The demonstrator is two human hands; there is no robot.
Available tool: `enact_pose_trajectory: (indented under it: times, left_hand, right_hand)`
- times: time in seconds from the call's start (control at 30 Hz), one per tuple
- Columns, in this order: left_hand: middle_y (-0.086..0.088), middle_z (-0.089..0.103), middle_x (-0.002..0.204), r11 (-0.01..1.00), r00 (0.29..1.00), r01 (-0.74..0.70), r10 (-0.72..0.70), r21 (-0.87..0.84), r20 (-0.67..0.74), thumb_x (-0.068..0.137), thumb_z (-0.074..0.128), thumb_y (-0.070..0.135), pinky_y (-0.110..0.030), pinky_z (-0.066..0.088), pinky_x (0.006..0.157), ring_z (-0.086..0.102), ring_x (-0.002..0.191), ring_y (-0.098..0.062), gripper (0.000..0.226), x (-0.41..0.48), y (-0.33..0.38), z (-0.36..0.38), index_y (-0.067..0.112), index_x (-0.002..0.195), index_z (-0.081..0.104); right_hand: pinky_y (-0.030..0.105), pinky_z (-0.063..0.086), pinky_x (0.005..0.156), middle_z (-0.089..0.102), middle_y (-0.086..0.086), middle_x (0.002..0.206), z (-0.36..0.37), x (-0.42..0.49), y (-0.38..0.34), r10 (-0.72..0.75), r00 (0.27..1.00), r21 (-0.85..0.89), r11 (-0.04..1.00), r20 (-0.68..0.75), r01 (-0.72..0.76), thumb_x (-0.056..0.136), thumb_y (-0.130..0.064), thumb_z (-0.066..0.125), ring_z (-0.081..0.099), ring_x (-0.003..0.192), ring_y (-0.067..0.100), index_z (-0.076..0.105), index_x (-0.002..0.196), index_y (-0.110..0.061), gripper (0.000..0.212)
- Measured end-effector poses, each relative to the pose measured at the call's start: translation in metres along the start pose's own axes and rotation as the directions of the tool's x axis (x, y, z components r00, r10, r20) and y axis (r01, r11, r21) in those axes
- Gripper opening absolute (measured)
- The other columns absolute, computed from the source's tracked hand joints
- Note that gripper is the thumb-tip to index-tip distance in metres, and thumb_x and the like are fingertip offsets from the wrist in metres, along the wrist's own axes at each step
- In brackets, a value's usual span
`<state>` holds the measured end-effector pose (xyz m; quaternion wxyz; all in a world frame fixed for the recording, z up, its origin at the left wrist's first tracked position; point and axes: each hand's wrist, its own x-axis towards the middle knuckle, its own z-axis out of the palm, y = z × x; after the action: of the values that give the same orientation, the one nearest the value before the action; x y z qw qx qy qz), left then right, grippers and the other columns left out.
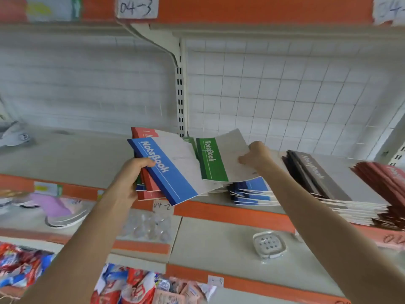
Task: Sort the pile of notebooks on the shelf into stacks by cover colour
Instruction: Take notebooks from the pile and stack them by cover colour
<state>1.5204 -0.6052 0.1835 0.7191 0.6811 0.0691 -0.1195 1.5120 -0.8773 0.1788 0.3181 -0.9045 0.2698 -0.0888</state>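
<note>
Left hand [129, 176], fingers [146, 161] wrapped round a mixed bundle topped by blue notebook [168, 172], sits at shelf [76, 159] front edge; right hand [256, 155] pinches green notebook [213, 161] by its open edge, which looks light, floppy and bowed, likely steadier nearer spine.

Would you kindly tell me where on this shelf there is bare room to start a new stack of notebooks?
The shelf is bare between the grey item at far left and the notebooks in the left hand. To the right it is crowded: blue stack, dark stack and red stack lie close together.
</note>
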Motion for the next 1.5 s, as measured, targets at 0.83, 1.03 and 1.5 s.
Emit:
enact_pose_trajectory:
  times: [0.83, 1.03, 1.5]
  left_hand:
    - [-0.001, 0.063, 0.083, 0.995, 0.967, -0.096, 0.103, -0.039, 0.233, 0.088, 0.063, 0.018, -0.029, 0.043, 0.055, 0.061, 0.071, -0.018, 0.022, 0.039, 0.019, -0.03, 0.017, 0.107, 0.051]
    - [-0.003, 0.064, 0.083, 0.997, 0.942, -0.071, 0.073, -0.018, 0.329, 0.089, 0.059, 0.013, -0.023, 0.049, 0.042, 0.062, 0.068, -0.017, 0.01, 0.031, 0.014, 0.008, 0.017, 0.097, 0.055]
    - [-0.006, 0.067, 0.1, 0.996, 0.921, -0.091, 0.081, 0.007, 0.381, 0.085, 0.063, 0.007, -0.042, 0.05, 0.083, 0.064, 0.091, -0.028, 0.029, 0.02, 0.002, 0.055, 0.02, 0.109, 0.055]
  right_hand:
    - [0.023, 0.026, 0.044, 0.038, 0.001, 0.055, 0.035, -0.063, -0.079, -0.024, 0.999, 0.097, 0.995, 0.032, 0.02, 0.083, -0.021, 0.065, 0.038, 0.05, 0.015, 0.035, 0.057, -0.012, 0.041]
    - [0.025, 0.032, 0.051, 0.049, 0.006, 0.064, -0.012, -0.054, -0.01, 0.136, 0.969, 0.147, 0.983, -0.205, -0.106, 0.081, -0.016, 0.066, 0.048, 0.069, 0.024, 0.048, 0.063, -0.007, 0.027]
    - [0.027, 0.04, 0.058, 0.052, 0.009, 0.079, -0.036, -0.036, 0.064, 0.097, 0.966, -0.326, 0.929, -0.241, -0.174, 0.086, -0.013, 0.055, 0.051, 0.076, 0.026, 0.049, 0.079, -0.005, 0.013]
